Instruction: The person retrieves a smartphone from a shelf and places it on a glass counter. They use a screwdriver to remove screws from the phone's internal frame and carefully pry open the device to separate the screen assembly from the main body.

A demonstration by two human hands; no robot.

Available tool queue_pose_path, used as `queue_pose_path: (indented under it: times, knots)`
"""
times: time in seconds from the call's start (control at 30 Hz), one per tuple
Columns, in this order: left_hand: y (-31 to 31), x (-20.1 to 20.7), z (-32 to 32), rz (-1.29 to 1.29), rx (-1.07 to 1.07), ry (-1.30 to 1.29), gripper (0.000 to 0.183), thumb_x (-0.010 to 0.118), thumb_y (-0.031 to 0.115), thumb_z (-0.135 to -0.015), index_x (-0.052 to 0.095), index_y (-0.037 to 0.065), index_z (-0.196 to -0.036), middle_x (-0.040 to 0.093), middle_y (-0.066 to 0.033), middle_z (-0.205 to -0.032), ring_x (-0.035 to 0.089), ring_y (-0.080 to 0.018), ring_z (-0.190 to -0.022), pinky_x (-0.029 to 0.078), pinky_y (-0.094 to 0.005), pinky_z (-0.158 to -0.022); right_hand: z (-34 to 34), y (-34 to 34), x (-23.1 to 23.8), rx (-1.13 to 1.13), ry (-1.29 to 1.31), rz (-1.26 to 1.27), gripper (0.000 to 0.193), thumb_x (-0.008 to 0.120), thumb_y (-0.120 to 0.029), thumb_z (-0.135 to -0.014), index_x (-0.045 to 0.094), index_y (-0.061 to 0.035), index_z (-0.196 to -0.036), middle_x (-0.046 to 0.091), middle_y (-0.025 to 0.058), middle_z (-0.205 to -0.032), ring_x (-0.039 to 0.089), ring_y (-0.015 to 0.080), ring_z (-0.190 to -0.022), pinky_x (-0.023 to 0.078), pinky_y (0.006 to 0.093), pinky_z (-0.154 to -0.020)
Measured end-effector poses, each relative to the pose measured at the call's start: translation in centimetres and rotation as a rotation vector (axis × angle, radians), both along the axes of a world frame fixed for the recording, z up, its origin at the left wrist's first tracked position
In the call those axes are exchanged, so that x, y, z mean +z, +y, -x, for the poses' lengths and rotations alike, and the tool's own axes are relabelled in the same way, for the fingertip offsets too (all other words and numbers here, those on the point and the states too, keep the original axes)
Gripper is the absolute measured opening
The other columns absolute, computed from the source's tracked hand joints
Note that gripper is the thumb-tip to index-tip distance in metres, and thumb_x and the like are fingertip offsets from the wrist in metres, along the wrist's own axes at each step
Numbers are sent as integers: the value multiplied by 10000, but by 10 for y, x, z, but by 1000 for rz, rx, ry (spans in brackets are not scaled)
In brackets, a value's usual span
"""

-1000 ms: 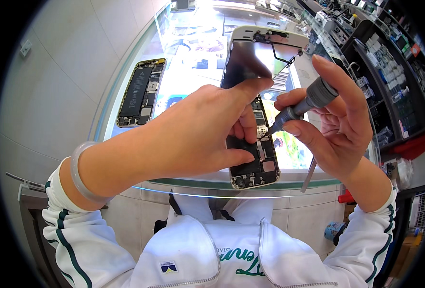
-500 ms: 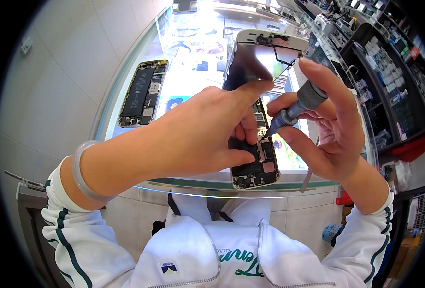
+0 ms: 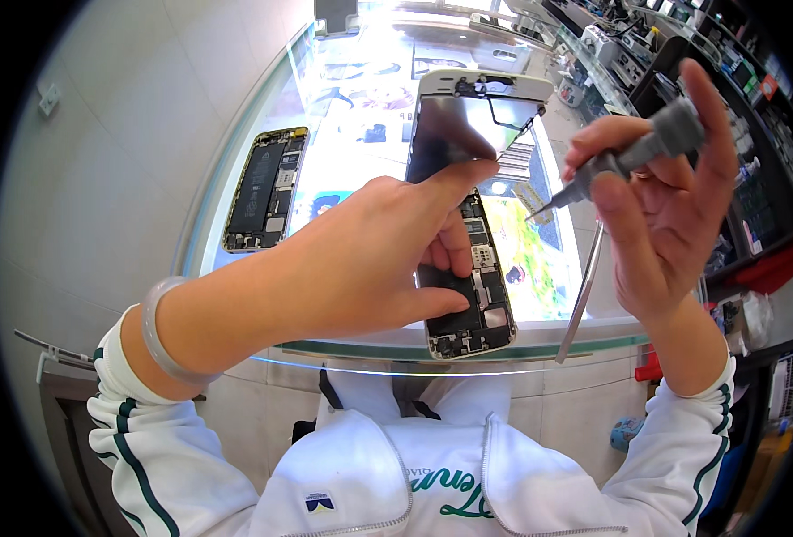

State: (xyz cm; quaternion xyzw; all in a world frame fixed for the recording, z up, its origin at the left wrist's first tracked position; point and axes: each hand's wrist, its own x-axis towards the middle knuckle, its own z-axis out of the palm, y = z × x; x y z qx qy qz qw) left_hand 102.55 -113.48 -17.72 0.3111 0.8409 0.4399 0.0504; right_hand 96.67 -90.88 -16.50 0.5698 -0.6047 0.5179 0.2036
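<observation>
My left hand (image 3: 374, 246) reaches across an opened smartphone (image 3: 496, 317). Its thumb presses near the black battery, and its forefinger rests against the raised screen (image 3: 455, 125), which tilts up from the phone's far end. Flex cables show along the screen's white-framed top. To the right of the phone, my right hand (image 3: 669, 210) is up in the air, gripping a grey screwdriver (image 3: 678, 132). The thin tip points down to the left, apart from the phone. A second opened phone body (image 3: 258, 192), with its black battery showing, lies to the left of my left forearm.
A slim metal tool (image 3: 583, 300) lies over the front edge of the bright glass counter (image 3: 352, 346). Printed pictures show beneath the glass. Dark shelves (image 3: 696, 166) with small packages stand on the right, and a tiled wall (image 3: 119, 170) rises on the left.
My right hand has lifted the screwdriver off the phone and drawn it away to the right. The left hand keeps its hold, and the raised screen appears slightly further left.
</observation>
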Motion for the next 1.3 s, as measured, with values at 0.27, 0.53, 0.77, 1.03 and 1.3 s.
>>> queue_pose_path:
  times: [0.27,0.53,0.77,1.03,1.3]
  knots:
    - [-5,17,-4,146,65,274,509,785,15,-645,606,35,-1121,658,-52,-777,614,-123,-672,486,-236,-629,-4,-2,-6,-60,-151,-90,701,607,-82,-891,172,-37,-1438,597,239,-1162,605,167,-930,457,289,-856]
    - [-14,21,8,-74,243,809,229,802,26,-633,694,88,-826,605,-68,-961,579,-199,-939,470,-329,-815,-2,-1,-4,-83,-134,-112,681,613,-115,-895,201,-42,-1432,614,222,-1145,618,153,-908,465,290,-846]
    - [-11,7,14,110,210,454,362,778,70,-688,669,76,-1034,626,-84,-1083,622,-251,-967,529,-350,-804,0,5,1,-80,-160,-105,681,626,-121,-886,222,-47,-1429,627,208,-1116,614,160,-891,463,290,-837]
    - [-9,8,12,116,200,364,398,757,85,-712,636,70,-1091,621,-99,-1079,619,-261,-937,532,-345,-792,72,60,13,-481,-29,-44,556,535,-31,-866,363,-121,-1386,630,59,-871,552,82,-761,443,230,-709]
    - [-12,6,18,151,179,257,424,792,55,-670,631,49,-1062,617,-99,-1094,618,-244,-984,539,-346,-834,83,58,2,-779,-127,-711,264,748,-163,-773,684,-62,-1008,567,3,-783,446,64,-607,383,224,-539]
